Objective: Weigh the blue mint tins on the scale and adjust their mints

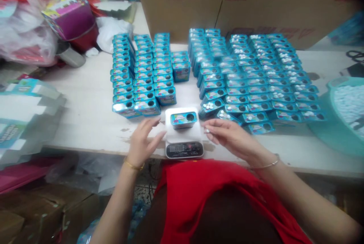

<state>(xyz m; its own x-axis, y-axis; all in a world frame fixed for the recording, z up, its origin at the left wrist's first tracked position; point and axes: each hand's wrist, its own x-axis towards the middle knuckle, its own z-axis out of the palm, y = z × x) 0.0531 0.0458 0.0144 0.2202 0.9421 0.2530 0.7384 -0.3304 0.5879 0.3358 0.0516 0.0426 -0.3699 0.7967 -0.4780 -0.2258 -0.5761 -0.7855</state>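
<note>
On a white digital scale (pixel 173 134) at the table's front edge sits a blue tin (pixel 184 119) with a dark round hole in its lid. My left hand (pixel 145 139) is just left of the scale, fingers apart and holding nothing. To the right of the scale, my right hand (pixel 227 134) pinches a small white candy (pixel 207 131) between its fingertips. Blue tins (pixel 145 96) stand in rows behind the left hand. Behind the right hand are more rows of tins (pixel 257 117), several with white candies lying on their lids.
A green basin (pixel 321 130) full of small white candies stands at the right. Large cardboard boxes (pixel 182 12) close off the back. Flattened cartons (pixel 25 122) lie at the left. Behind them are plastic bags (pixel 28 39), a purple box (pixel 74 18) and a metal cup (pixel 72 56).
</note>
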